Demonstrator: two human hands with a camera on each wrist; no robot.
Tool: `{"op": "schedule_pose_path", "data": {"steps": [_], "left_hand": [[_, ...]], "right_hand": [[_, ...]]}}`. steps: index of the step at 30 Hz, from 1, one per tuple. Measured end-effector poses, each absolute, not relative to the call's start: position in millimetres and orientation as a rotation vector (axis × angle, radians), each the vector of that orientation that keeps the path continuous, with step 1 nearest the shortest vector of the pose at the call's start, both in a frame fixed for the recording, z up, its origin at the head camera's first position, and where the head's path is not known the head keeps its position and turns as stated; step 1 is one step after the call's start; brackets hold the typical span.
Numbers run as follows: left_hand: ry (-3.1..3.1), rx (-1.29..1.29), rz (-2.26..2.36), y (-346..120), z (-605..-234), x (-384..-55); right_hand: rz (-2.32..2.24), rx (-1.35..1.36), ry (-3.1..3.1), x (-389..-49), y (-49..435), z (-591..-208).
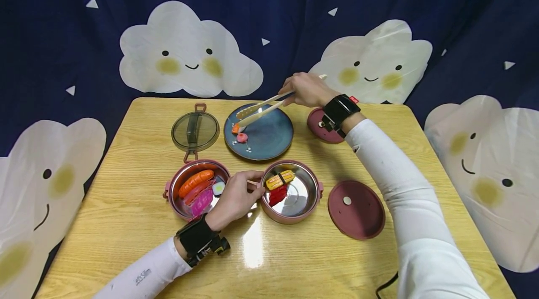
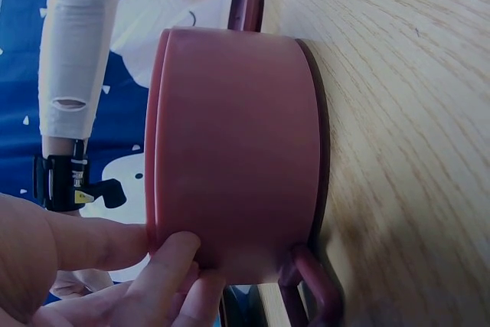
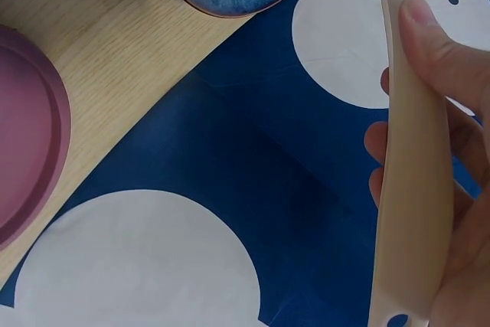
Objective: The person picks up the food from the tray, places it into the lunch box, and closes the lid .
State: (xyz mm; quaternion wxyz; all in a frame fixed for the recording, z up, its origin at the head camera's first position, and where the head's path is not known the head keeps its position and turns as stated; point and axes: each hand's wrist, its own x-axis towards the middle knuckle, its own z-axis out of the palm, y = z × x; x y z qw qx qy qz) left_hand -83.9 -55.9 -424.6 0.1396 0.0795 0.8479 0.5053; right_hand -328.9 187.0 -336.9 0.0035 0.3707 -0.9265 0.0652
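My left hand [image 1: 240, 196] grips the left side of a pink steel-lined pot [image 1: 294, 210], near its side handle. In the left wrist view, fingertips press on the pot's outer wall [image 2: 237, 151]. Inside it lie a yellow corn-like toy piece [image 1: 280, 179] with a dark band and a red piece [image 1: 278, 194]. My right hand [image 1: 309, 89] holds beige tongs [image 1: 263, 113] over a blue plate [image 1: 269, 137]; the handle [image 3: 417, 166] fills its grasp. The tong tips are close to an orange-and-white piece [image 1: 236, 128]; contact is unclear. Beside that sits a pink piece [image 1: 242, 137].
A second pot [image 1: 174, 205] at left holds a toy sausage [image 1: 196, 183], pink and purple pieces, and a sushi-like roll [image 1: 218, 188]. Behind it lies a glass lid [image 1: 181, 133]. Two dark pink round lids [image 1: 362, 219] lie at right, one farther back. White bits dot the plate.
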Motion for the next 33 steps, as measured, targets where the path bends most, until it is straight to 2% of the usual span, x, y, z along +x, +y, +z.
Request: {"op": "schedule_pose_path", "data": {"steps": [33], "left_hand": [[2.451,0.232,1.454,-56.3,-425.9,-84.5]], "right_hand": [[0.074,1.199,-2.977,-328.3,172.0,-315.6]]}}
